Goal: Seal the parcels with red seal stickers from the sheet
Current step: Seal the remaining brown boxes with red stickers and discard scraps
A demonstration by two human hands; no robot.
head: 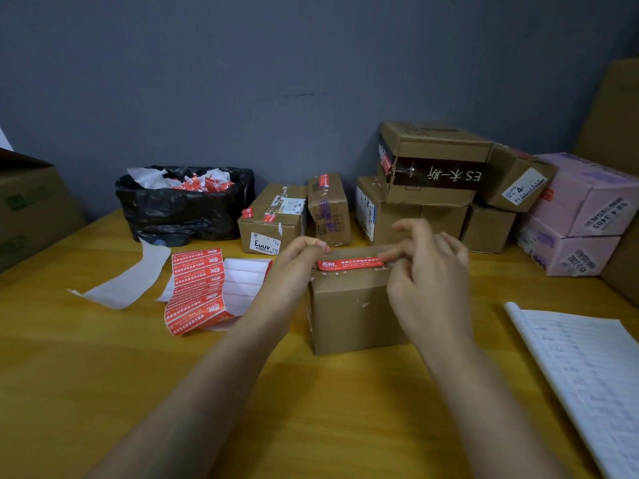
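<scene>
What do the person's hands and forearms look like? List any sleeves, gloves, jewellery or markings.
The left hand and right hand are bare: no gloves, rings or visible markings. The left forearm and right forearm are bare too, with no watch, bracelet or sleeve showing as far as the picture's bottom edge.

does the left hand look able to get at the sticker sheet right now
Probably yes: the sticker sheet lies on the table right beside the left hand, nothing between them. It must first release the red sticker it pinches on the box.
</scene>
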